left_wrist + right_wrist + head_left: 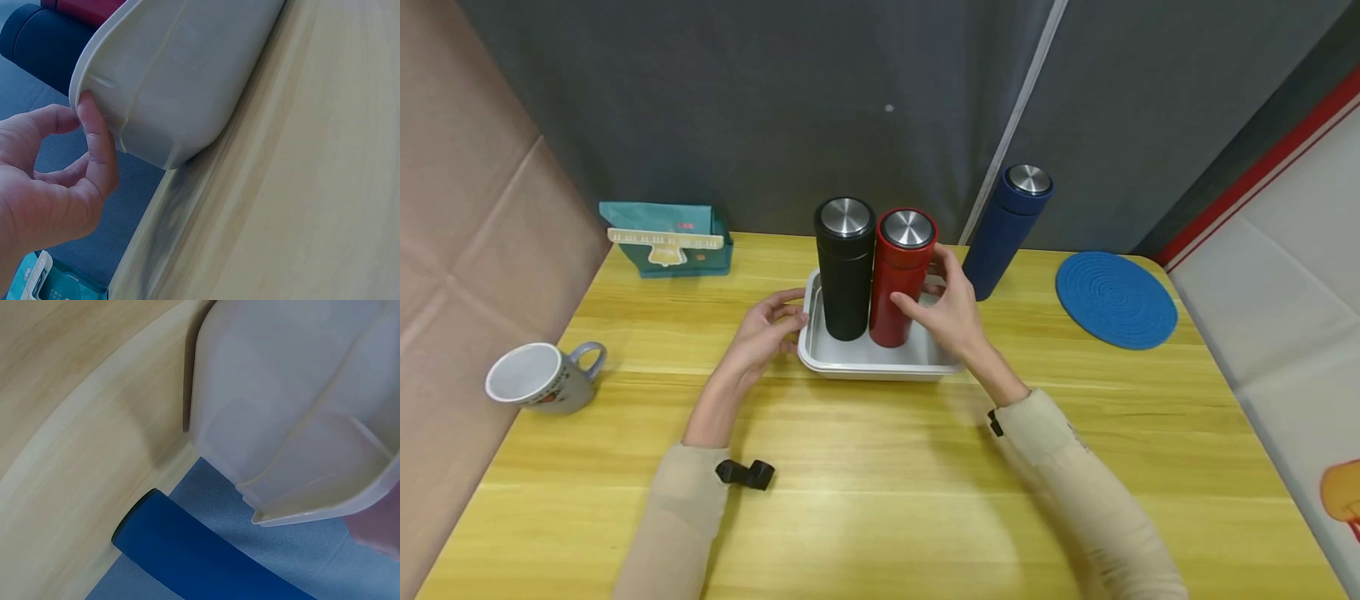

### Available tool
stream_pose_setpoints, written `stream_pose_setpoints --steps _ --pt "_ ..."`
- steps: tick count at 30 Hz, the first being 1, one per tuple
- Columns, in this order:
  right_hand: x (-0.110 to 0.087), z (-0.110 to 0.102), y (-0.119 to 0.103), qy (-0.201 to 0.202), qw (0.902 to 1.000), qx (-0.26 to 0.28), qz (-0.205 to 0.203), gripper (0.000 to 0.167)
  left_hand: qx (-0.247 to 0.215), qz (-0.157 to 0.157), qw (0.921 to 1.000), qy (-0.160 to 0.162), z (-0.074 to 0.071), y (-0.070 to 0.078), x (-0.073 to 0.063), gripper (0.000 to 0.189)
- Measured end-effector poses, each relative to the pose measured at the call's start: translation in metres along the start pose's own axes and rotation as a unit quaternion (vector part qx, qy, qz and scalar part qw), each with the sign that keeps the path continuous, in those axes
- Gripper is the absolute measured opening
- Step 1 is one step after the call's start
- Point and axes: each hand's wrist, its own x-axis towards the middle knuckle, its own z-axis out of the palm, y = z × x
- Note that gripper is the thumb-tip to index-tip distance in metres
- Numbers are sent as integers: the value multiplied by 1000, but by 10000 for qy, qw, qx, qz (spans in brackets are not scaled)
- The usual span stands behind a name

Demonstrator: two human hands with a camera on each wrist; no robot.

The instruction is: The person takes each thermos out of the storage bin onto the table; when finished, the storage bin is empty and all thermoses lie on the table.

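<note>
A white tray sits at the back middle of the table, with a black vacuum flask and a red vacuum flask upright in it, side by side. The left hand holds the tray's left rim; in the left wrist view, its fingertips are at the rim's edge. Around the right side of the red flask curls the right hand, thumb in front and fingers partly hidden behind. The right wrist view shows the tray's underside and outer wall, with only a blurred bit of hand.
A blue vacuum flask stands just right of the tray, by the dark curtain. Farther right lies a round blue mat. On the left are a teal pouch with a clip and a mug near the table's edge.
</note>
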Motion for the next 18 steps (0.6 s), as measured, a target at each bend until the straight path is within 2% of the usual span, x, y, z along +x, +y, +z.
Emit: stream_pose_setpoints --steps 9,18 --pt "-2 0 1 91 9999 102 0 64 -5 -37 10000 -48 -2 0 1 51" --pt "-2 -6 -6 371 9992 74 -117 64 7 -44 10000 -84 -1 -1 0 51"
